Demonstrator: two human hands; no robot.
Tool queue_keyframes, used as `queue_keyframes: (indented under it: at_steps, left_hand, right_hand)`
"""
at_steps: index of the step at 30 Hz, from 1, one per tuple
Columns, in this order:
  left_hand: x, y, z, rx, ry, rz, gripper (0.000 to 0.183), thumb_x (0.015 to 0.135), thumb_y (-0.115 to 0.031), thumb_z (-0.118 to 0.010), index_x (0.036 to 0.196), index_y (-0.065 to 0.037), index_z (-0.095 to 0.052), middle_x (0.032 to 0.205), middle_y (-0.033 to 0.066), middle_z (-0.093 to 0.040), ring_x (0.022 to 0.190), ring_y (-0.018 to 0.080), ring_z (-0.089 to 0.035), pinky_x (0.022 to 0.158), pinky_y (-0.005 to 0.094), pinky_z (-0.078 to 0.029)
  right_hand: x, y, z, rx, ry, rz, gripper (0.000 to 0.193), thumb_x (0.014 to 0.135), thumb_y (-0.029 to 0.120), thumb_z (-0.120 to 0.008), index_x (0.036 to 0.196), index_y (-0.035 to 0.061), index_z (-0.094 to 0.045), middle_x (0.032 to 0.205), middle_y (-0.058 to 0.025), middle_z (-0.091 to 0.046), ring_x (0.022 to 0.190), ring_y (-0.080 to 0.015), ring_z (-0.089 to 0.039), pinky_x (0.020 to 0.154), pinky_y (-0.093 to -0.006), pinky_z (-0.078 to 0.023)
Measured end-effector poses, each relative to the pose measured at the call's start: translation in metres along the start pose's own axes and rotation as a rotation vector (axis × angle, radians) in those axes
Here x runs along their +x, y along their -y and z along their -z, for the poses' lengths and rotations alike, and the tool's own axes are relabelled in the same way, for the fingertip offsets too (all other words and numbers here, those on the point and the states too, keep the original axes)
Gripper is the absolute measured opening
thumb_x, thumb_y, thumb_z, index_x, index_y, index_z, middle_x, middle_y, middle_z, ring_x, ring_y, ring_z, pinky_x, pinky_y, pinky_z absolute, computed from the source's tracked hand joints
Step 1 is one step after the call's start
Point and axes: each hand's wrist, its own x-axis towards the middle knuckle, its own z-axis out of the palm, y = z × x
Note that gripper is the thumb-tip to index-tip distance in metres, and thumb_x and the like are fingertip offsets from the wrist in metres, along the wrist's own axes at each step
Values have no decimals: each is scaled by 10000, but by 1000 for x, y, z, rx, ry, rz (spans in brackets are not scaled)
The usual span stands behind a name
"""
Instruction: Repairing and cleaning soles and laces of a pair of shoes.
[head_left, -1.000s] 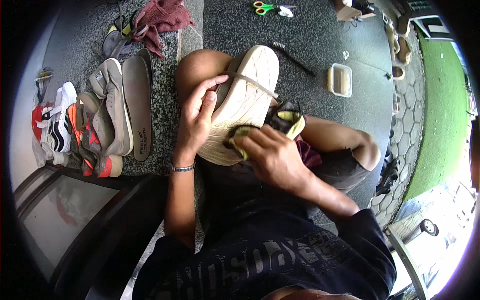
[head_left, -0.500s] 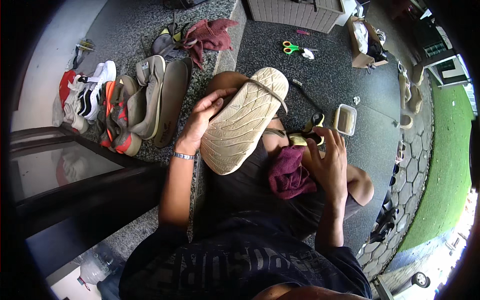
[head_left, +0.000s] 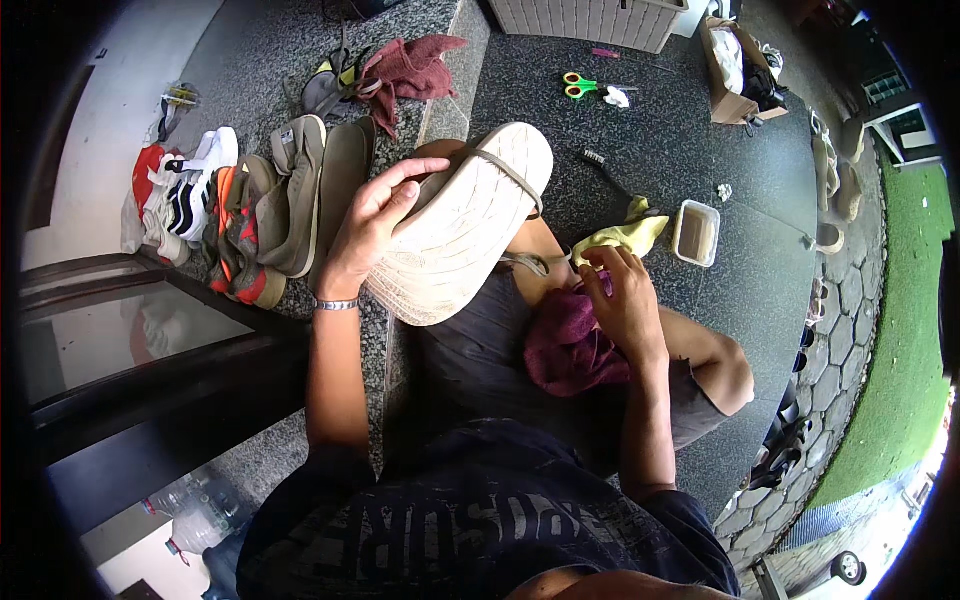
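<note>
Shoe [head_left: 455, 245] sole-up in L hand [head_left: 372, 225], approx. 11 o'clock of centre.
L hand half-open, gripping shoe's L edge; R hand [head_left: 630, 305] part-curled, tips at yellow cloth [head_left: 632, 236], 2 o'clock, can't tell if held; burgundy cloth [head_left: 565, 350] nr. 5 o'clock.

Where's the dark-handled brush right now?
In the head view, the brush lies right of centre on the dark speckled floor, between the upturned shoe and the plastic tub, just beyond the yellow cloth.
</note>
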Motion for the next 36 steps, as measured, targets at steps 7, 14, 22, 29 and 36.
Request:
queue_keyframes:
  at_steps: [7, 14, 22, 29, 36]
  left_hand:
    - [14, -35, 26, 307, 180, -111, 397, 1075, -248, -524, 1370, 11, -581, 1313, 80, -639, 1149, 128, -608, 1017, 261, -466]
    - [-34, -130, -34, 1327, -543, -67, 412, 1019, -99, -546, 1423, -179, -537, 824, 223, -688, 657, 392, -643, 601, 492, -470]
    - [-44, -6, -120, 1273, -164, -118, 641, 861, 16, -621, 1477, -81, -476, 1203, 227, -679, 792, 365, -735, 690, 429, -611]
    - [-42, 9, -132, 1296, -23, -183, 570, 863, -60, -648, 1422, -98, -544, 1167, 85, -693, 1011, 258, -689, 790, 397, -595]
    - [-54, 4, -91, 967, -398, -642, 337, 872, -16, -624, 1205, -35, -679, 1183, 150, -641, 1091, 308, -622, 959, 437, -506]
  right_hand:
    - [3, 2, 0, 106, 57, -18, 155, 944, 129, -657, 1064, 31, -667, 992, -157, -700, 933, -369, -661, 833, -465, -524]
    - [-4, -1, 3, 149, 6, -2, 144, 945, 119, -656, 1053, 27, -675, 984, -167, -697, 946, -365, -669, 821, -452, -535]
    - [-8, 9, -4, 172, 46, 61, 185, 959, 125, -655, 1106, 14, -664, 1003, -182, -693, 882, -349, -692, 793, -431, -548]
    - [-9, 38, -20, 436, 134, 47, 464, 942, 265, -708, 1292, 2, -555, 1198, -237, -618, 1077, -403, -645, 948, -465, -517]
    - [-11, 38, -36, 248, 80, 104, 448, 869, 255, -782, 1156, -6, -558, 1072, -192, -576, 1005, -393, -595, 881, -450, -499]
